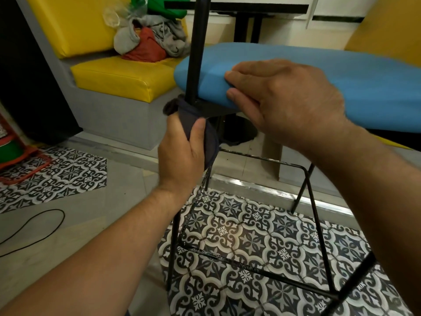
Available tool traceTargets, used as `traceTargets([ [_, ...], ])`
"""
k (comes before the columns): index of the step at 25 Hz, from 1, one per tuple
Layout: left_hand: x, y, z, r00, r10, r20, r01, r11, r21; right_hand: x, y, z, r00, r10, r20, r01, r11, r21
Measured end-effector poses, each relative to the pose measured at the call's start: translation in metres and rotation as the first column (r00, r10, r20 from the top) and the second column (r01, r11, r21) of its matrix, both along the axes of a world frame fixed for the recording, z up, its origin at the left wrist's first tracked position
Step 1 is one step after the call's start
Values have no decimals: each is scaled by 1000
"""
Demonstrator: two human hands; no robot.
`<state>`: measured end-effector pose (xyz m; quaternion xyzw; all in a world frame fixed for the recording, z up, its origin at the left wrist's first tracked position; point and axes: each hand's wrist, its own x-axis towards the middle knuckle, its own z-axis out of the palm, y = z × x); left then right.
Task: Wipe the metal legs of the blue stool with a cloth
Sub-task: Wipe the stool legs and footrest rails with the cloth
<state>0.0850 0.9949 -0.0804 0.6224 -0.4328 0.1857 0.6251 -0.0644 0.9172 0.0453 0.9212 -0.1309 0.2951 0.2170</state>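
The blue stool point(341, 71) stands in front of me with a padded blue seat on thin black metal legs point(319, 222) and a footrest ring. My left hand point(182, 151) grips a dark navy cloth point(193, 117) wrapped round the upper end of the near-left leg, just under the seat. My right hand point(284, 99) holds the front edge of the seat, thumb under it and fingers on top. A black vertical pole point(197, 49) rises in front of the seat at the left.
A yellow padded bench point(118, 76) on a grey base stands at the back left, with a heap of clothes point(150, 39) on it. Patterned tiles point(262, 242) lie under the stool. A black cable point(36, 226) loops on the floor at the left. A red stand point(20, 160) sits far left.
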Motion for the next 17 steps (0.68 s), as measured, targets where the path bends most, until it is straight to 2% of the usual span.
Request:
traceTargets([
  [4, 3, 24, -63, 991, -55, -124, 79, 976, 205, 2, 6, -9, 996, -42, 81, 43, 999, -11],
  [6, 5, 35, -77, 989, -62, -136, 97, 958, 269, 2, 7, -13, 994, -32, 105, 35, 999, -26],
  [8, 6, 31, -61, 992, -68, -108, 94, 962, 255, 1, 5, -13, 992, -22, 125, 27, 999, -33],
  [12, 4, 3, 4, 1000, 6, -9, -6, 999, 40, 1, 4, -14, 990, -21, 143, 26, 999, -39],
  [14, 2, 0, 6, 1000, 19, 4, -19, 1000, -20, 2, 4, -15, 987, -9, 161, 17, 999, -50],
  [16, 0, 9, -29, 999, -12, -37, 13, 1000, 24, 5, 7, -19, 980, -6, 199, 22, 997, -75],
  [17, -1, 18, -54, 996, -20, -89, 29, 994, 101, 7, 9, -22, 975, -14, 223, 32, 996, -78],
])
